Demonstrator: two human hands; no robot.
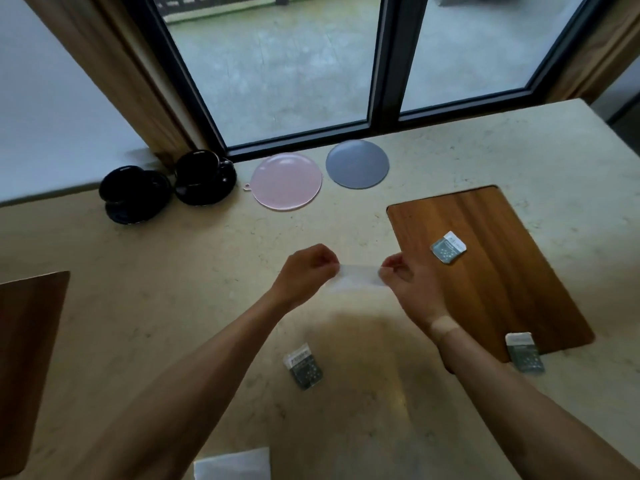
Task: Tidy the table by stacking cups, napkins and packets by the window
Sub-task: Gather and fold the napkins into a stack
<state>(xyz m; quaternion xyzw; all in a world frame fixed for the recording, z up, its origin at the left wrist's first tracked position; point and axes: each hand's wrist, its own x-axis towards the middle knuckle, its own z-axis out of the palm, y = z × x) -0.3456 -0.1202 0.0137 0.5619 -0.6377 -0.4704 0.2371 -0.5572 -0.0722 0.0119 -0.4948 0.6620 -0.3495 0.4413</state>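
Cups (166,185): black, on saucers by the window.
Napkin (358,277): white, held up.
Packets (448,251): three grey, flat, spread apart.

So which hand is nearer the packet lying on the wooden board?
Right. The right hand sits just left of that packet, pinching the napkin; the left hand holds the napkin's far end, farther away.

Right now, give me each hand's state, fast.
Left hand: fingers pinch one end of the white napkin.
Right hand: fingers pinch its other end.
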